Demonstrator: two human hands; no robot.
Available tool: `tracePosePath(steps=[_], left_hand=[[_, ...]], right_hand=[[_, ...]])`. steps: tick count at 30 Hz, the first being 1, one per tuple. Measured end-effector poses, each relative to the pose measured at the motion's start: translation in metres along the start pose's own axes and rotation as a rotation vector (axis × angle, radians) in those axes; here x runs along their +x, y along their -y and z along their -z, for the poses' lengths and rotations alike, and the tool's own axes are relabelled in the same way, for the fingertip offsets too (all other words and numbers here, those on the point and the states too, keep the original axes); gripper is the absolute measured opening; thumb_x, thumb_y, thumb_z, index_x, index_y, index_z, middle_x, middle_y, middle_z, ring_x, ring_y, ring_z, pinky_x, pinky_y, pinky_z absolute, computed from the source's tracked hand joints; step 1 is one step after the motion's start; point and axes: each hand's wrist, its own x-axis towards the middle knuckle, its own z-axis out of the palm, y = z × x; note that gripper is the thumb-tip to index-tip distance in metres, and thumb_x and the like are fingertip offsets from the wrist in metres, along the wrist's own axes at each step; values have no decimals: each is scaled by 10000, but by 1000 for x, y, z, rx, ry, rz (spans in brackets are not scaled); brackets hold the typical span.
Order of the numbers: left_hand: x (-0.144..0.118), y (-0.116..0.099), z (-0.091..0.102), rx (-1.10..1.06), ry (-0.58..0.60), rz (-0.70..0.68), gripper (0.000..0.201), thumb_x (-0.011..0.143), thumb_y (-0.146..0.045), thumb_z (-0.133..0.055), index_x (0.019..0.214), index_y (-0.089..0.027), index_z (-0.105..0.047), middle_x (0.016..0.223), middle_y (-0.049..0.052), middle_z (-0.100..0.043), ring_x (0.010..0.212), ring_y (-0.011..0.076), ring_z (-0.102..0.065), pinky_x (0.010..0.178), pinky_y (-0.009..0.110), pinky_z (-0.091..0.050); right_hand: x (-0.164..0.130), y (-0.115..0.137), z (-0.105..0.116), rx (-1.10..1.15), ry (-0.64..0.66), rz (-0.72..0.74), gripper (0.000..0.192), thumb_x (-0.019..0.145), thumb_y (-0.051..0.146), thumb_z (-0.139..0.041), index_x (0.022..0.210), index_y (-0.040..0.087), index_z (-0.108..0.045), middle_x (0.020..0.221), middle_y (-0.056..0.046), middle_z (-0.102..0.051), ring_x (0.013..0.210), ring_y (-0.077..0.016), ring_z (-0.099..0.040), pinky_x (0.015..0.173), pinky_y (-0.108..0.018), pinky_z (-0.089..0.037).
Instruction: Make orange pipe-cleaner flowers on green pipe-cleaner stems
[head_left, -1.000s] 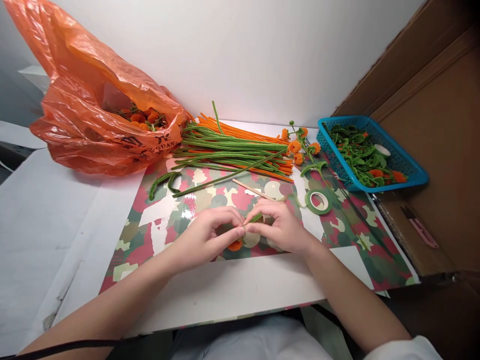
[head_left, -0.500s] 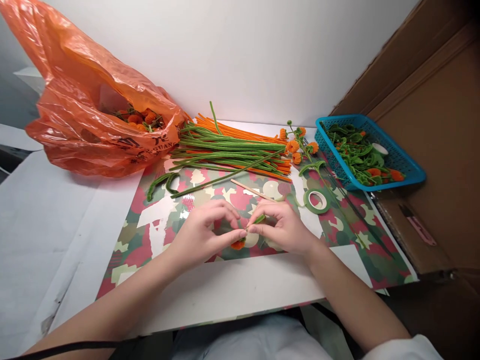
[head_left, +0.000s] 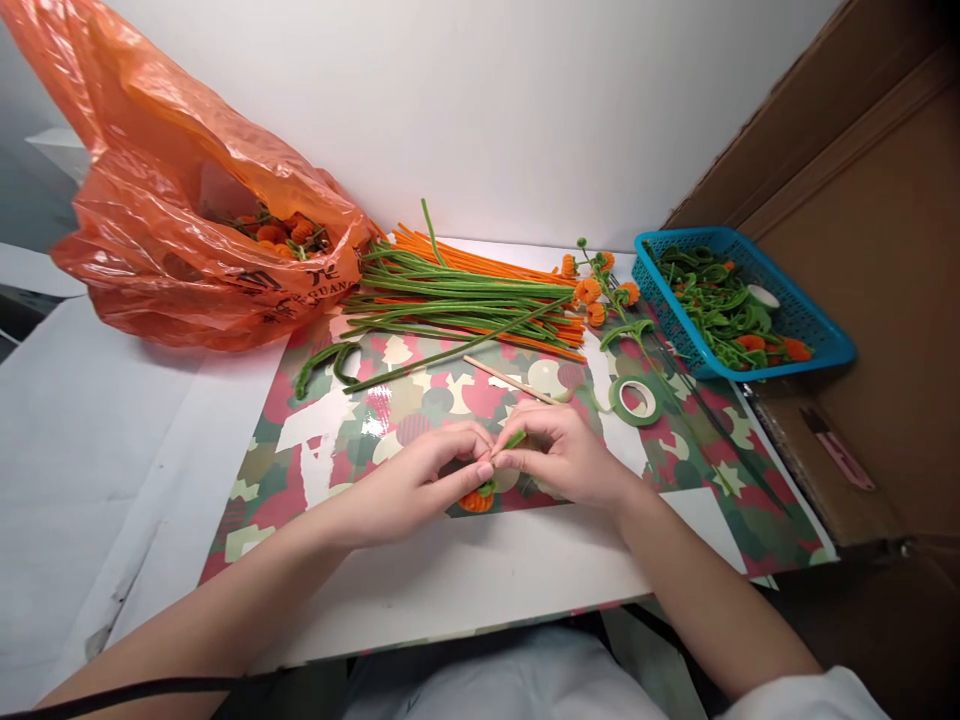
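My left hand (head_left: 420,485) and my right hand (head_left: 566,450) meet fingertip to fingertip over a camouflage-patterned sheet (head_left: 322,440). Between them they pinch a small craft piece: a green pipe-cleaner stem (head_left: 515,438) with an orange fuzzy bud (head_left: 475,499) hanging below my left fingers. A thin wooden stick (head_left: 506,381) lies just beyond my right hand. A roll of green floral tape (head_left: 635,401) sits to the right of it.
A pile of long green and orange pipe cleaners (head_left: 465,295) lies at the back. An orange plastic bag (head_left: 187,210) holds orange buds at left. A blue basket (head_left: 810,325) of green curls stands right, by a cardboard wall (head_left: 877,230) and pink cutter (head_left: 847,460).
My fingertips have drawn closer together around the stem, and the orange bud has dropped slightly lower under my left hand. Nothing else on the table has moved.
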Motion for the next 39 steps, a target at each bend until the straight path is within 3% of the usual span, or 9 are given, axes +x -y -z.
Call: tracePosePath(steps=[6, 11, 16, 21, 23, 27, 32, 35, 39], left_hand=[[-1, -1, 5, -259, 137, 96, 293, 945, -376, -481, 756, -156, -526, 844, -3, -478, 705, 103, -430, 615, 220, -358], [-1, 2, 5, -361, 157, 180, 335, 896, -431, -554, 713, -155, -503, 793, -14, -440, 657, 95, -377, 548, 217, -300], [-1, 3, 3, -346, 72, 165, 381, 887, -475, -541, 681, -156, -516, 784, 3, -474, 670, 108, -434, 565, 226, -367], [-2, -1, -1, -140, -132, 108, 306, 838, -400, -635, 663, -156, -579, 786, 24, -588, 697, 129, -525, 602, 243, -414], [-2, -2, -1, -107, -149, 107, 306, 845, -391, -630, 655, -153, -600, 762, 25, -603, 697, 132, -542, 615, 247, -424], [-2, 1, 5, -199, 22, 143, 304, 860, -408, -604, 711, -147, -645, 804, 37, -606, 727, 140, -556, 612, 243, -442], [-3, -1, 10, -257, 152, 147, 317, 882, -412, -568, 755, -140, -670, 827, 45, -603, 724, 135, -552, 596, 233, -437], [-3, -5, 7, -211, 77, 132, 341, 875, -426, -570, 687, -147, -624, 788, 29, -588, 676, 120, -529, 564, 221, -426], [-2, -6, 0, 17, -136, 96, 264, 832, -385, -639, 702, -156, -635, 751, 20, -623, 648, 121, -542, 553, 223, -422]], right_hand=[[-2, 2, 7, 2, 82, 89, 45, 795, 138, -722, 822, 173, -725, 685, 0, -651, 667, -123, -543, 686, -271, -441], [-2, 1, 5, 23, 80, 56, 17, 795, 161, -725, 794, 177, -720, 685, -5, -651, 672, -131, -550, 668, -273, -447], [-2, 2, 4, 13, 68, -11, 40, 822, 206, -690, 794, 185, -709, 691, -9, -637, 679, -136, -537, 629, -261, -439], [-1, 3, 2, -61, 20, -18, 70, 832, 222, -677, 783, 184, -709, 681, -10, -623, 690, -143, -527, 643, -271, -429], [-1, 2, 2, -88, 13, 18, 83, 835, 235, -682, 779, 183, -714, 664, -8, -630, 685, -145, -531, 693, -296, -435], [0, 1, 3, -68, 16, 96, 81, 828, 254, -706, 781, 190, -722, 640, 2, -653, 650, -139, -546, 753, -329, -438], [-1, 3, 1, 0, 31, 90, 94, 810, 265, -728, 754, 191, -715, 644, -3, -658, 653, -140, -535, 695, -304, -438], [-1, 4, -2, -12, 20, 19, 118, 822, 269, -709, 736, 189, -706, 637, -4, -644, 663, -143, -514, 663, -289, -426], [0, 3, -6, -109, -24, 37, 100, 831, 226, -694, 737, 191, -700, 642, 8, -637, 667, -137, -492, 726, -306, -409]])
